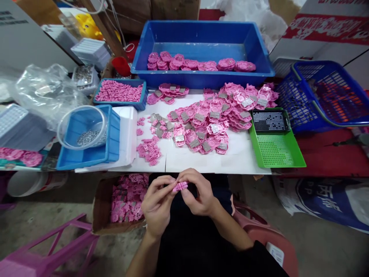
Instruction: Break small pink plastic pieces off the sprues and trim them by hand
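Left hand: raised in front of the lap, just off the table's near edge; the left hand [157, 204] reaches up from below, fingers bent and angled inward to the right, fingertips closed on one end of the piece.
Right hand: opposite; the right hand [198, 194] comes in from the lower right, wrist bent, fingers curled over, thumb and fingertips pinching the other end.
Pink piece: one, small; the pink piece [180, 186] sits between both sets of fingertips, above the dark-clothed lap and clear of the table.
Piece, long axis: crosswise to the person, right end slightly higher in view; a narrow, ridged side faces upward. Front or back: cannot tell.
White tabletop: beyond the hands, the white tabletop [239, 159] bears a heap of pink casings [215, 105], many with grey metal plates.
Small pink parts: piled [149, 151] left of the heap.
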A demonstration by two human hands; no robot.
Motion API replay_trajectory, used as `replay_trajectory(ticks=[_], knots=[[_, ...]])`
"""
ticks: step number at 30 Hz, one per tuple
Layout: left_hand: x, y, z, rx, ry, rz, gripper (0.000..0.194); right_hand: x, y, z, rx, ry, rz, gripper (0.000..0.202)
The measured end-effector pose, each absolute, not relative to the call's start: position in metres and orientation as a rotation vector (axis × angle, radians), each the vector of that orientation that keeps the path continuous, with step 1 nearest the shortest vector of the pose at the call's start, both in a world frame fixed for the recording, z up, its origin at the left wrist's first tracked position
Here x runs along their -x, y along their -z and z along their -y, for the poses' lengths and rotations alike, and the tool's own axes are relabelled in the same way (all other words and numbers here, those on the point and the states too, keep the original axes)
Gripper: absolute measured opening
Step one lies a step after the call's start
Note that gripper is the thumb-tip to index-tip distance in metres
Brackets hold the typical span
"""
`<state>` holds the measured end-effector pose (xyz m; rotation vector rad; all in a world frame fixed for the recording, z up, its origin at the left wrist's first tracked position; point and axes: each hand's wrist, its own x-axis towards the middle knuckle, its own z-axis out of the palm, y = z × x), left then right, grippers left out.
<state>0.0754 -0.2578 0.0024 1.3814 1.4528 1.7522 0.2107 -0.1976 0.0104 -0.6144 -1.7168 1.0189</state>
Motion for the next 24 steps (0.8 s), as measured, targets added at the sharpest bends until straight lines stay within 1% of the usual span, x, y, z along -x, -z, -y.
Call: replay_trajectory(ticks=[4, 11, 16, 21, 24], knots=[[-0.071, -0.007, 0.261, -1.464, -1.802, -1.509, 0.038, -0.210, -0.015, 0.195, 0.546, -0.919, 1.846, 0.026], [-0.077, -0.012, 0.259, -1.747, -1.920, -1.599, 0.049, -0.211, -0.026, 0.194, 0.506, -1.104, 1.757, 0.020], [-0.082, -0.009, 0.255, -1.733, -2.050, -1.657, 0.046, -0.198, -0.031, 0.203, 0.609, -1.040, 1.681, 0.011], [-0.078, -0.002, 0.249, -1.606, -2.050, -1.637, 0.044, -0.187, -0.032, 0.207, 0.761, -0.958, 1.669, 0.011], [-0.076, 0.001, 0.245, -1.517, -2.023, -1.587, 0.042, -0.190, -0.033, 0.202, 0.792, -0.992, 1.725, 0.012]])
